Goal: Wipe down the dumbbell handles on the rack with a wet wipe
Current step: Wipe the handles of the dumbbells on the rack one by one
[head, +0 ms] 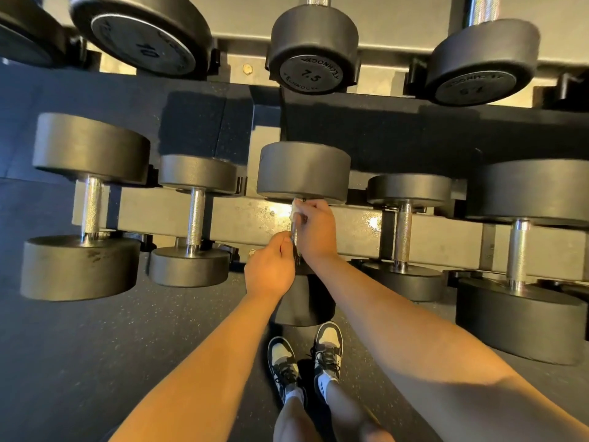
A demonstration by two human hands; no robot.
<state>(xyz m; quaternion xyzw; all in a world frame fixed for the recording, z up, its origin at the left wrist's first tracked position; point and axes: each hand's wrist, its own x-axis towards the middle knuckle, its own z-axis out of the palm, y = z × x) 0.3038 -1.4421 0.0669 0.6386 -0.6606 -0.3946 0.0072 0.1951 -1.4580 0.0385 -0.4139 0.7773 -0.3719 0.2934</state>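
centre dumbbell (304, 172): two thick round heads of matte dark rubber; the far head is in full view, the near head mostly hidden under the wrists
handle (294, 236): slim steel bar, knurled and glinting; only a short strip shows between the two hands
wet wipe (295, 210): small crumpled white wad; pressed to the far end of the handle, just under the far head; it peeks out past the fingertips of the right hand
right hand (315, 229): fingers curled round the wet wipe and the bar together, on the far half of the handle
left hand (269, 271): closed in a fist round the near end of the handle, thumb on top; just beside the right hand
rack (248, 215): flat metal rail in dull tan paint, speckled and worn, with a bright glare patch; the dumbbell heads sit in black cradles
left neighbours: a large dumbbell (90, 148) and a smaller dumbbell (196, 215); same dark heads and knurled bars; well apart from both hands
right neighbours: a small one (403, 231) and a large one (518, 250); bare steel handles
upper tier: round heads facing the camera, one marked 10 (140, 33), one marked 7.5 (314, 49)
floor (95, 346): dark rubber matting with pale flecks
shoes (328, 349): black and white, laced; under the near head
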